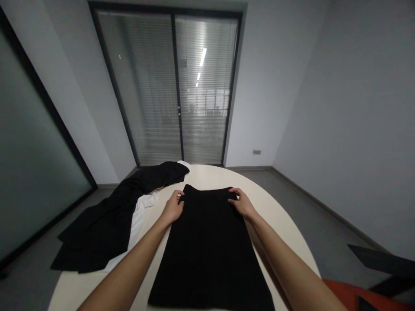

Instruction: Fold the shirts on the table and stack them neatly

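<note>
Folding step in hand: left hand and right hand each pinching far corners of black garment flat on desk. Next move likely needs level, even pull.

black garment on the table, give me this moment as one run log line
left hand: grips far left corner of black garment | right hand: grips far right corner | garment flat on table | clothes pile at left

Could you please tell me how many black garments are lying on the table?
2: a flat black garment gripped at its far corners by the left hand and right hand, and a crumpled black garment at the table's left edge.
</note>
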The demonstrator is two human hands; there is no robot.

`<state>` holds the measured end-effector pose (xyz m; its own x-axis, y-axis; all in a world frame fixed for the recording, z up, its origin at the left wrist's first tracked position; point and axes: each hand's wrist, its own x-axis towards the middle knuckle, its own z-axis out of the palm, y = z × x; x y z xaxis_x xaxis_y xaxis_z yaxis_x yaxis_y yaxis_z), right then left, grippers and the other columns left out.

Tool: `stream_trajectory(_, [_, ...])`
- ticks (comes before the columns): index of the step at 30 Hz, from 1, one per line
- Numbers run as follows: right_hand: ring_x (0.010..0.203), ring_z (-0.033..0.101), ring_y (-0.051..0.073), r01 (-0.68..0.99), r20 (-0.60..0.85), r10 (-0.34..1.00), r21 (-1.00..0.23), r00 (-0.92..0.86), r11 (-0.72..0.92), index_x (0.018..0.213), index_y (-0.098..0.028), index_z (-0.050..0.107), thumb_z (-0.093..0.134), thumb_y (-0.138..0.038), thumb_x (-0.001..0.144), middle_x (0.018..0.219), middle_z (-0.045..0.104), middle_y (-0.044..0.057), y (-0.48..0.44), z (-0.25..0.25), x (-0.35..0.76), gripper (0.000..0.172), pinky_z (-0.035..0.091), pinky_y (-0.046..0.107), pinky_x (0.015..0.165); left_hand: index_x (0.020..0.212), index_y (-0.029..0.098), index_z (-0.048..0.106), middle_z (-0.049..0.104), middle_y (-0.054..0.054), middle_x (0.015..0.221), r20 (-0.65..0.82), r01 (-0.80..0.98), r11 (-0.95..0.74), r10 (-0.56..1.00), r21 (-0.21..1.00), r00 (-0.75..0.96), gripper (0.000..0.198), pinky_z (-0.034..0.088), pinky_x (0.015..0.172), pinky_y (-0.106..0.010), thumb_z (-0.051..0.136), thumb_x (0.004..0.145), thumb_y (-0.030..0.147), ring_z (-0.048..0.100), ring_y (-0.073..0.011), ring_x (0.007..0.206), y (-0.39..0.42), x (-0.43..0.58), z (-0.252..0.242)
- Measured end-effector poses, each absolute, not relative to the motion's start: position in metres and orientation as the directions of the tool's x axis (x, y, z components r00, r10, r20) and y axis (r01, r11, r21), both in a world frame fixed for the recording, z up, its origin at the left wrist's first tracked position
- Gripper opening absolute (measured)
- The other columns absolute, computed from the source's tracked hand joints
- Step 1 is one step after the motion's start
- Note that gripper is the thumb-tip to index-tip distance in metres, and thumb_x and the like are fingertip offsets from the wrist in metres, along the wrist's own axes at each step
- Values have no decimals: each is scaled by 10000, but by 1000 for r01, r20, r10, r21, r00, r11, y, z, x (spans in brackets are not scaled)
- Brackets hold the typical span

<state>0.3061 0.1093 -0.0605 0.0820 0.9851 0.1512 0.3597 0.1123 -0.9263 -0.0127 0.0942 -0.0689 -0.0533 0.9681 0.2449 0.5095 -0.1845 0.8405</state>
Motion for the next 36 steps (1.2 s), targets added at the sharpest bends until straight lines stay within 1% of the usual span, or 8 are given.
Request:
stream_trajectory(5, [982,652,222,546,309,944,-814,115,199,1015,-196,685,622,-211,748,995,700,45,138,-55,306,275,492,388,950,1146,181,647,685,-89,1204,339,460,-260,935,849,-99,317,486,1008,-385,548,859,90,631,-224,1148,119,-7,-58])
stream_trajectory(11, [1259,528,240,614,431,897,-737,103,284,1065,-210,692,593,-180,801,1274,624,79,176,-37,313,283,348,434,1131,1387,133,545,540,-135,1444,354,451,-291,934,844,-58,545,330,1181,-404,567,845,82,484,-239,1364,148,5,-46])
stream_trajectory(16, [1285,521,279,678,359,931,-700,63,223,1088,-165,693,657,-166,773,1272,614,131,177,-49,320,317,367,451,1123,1526,134,350,324,-166,1597,307,510,-320,945,799,112,801,207,1233,-422,659,787,125,276,-260,1492,128,9,-61])
stream_trajectory(20, [1329,489,285,710,316,948,-674,29,203,1135,-140,683,659,-191,797,1355,552,164,152,-63,322,342,368,431,1126,1541,179,322,143,-171,1653,266,611,-360,933,705,242,728,205,1223,-483,607,879,278,174,-299,1519,96,-1,-77])
stream_trajectory(23, [1321,496,271,769,266,963,-609,-34,196,1146,-140,678,644,-231,834,1371,533,166,129,-61,322,327,348,409,1141,1499,178,390,152,-171,1646,258,669,-359,933,651,250,645,246,1208,-488,576,897,316,211,-316,1510,73,-9,-76])
stream_trajectory(29, [1080,637,268,831,42,998,-556,45,-14,1446,-102,418,656,-356,865,1267,572,214,82,-40,324,677,467,382,978,1432,191,466,459,-150,1421,228,721,-288,956,630,183,642,460,1041,-426,636,822,299,599,-292,1195,32,-15,-44])
stream_trajectory(33, [889,665,248,805,-44,999,-591,31,-51,1534,-108,199,603,-423,909,1045,676,149,45,-27,327,809,495,357,814,1442,189,446,570,-141,1289,128,627,-215,975,749,181,676,532,769,-347,655,814,324,658,-197,827,6,-22,-27])
stream_trajectory(36, [653,623,185,741,-168,980,-671,-108,-34,1550,-164,132,566,-517,926,899,689,78,17,-12,334,838,468,299,623,1526,235,307,550,-146,1340,-41,543,-127,957,830,286,835,455,544,-252,690,791,337,571,-90,580,-9,-33,-15])
